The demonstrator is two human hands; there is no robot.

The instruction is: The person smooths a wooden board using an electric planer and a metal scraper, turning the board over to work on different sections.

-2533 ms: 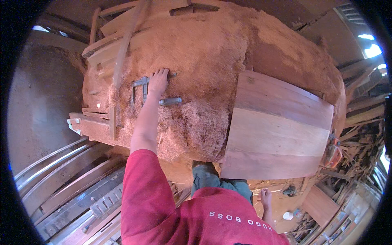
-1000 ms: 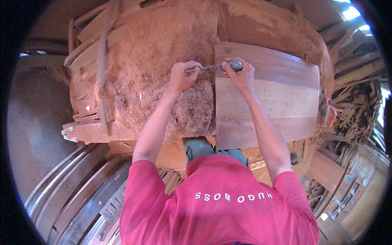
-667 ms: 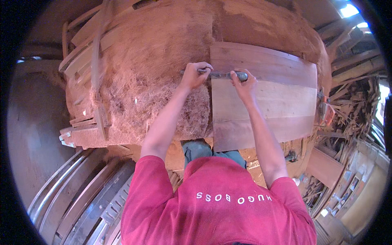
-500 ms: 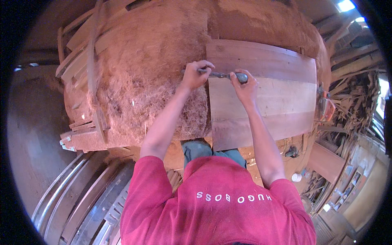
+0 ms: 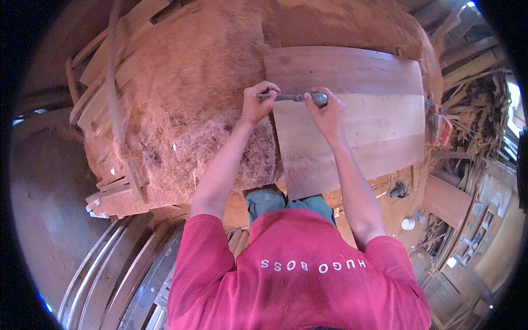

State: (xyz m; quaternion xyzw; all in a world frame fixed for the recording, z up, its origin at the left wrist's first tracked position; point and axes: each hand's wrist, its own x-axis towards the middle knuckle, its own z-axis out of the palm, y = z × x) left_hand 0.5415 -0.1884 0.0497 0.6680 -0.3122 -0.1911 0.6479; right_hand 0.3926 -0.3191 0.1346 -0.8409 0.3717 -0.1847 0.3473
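Observation:
My left hand is closed around the thin end of a slim dark hand tool, at the left edge of a wooden panel. My right hand grips the tool's rounded grey end, over the panel. Between the two hands the shaft lies almost level, side to side. Its exact kind is too small to make out. The panel is made of boards, with a pale middle and reddish bands at the far and near sides.
Reddish shavings and dust heap over the bench to the left. An upright wooden strip stands there. An orange-red tool is beyond the panel's right end. Scrap wood piles up farther right. Long boards lean at lower left.
The whole view has shifted slightly, with the panel and bench now a little farther left. Both hands keep hold of the tool near the panel's left edge.

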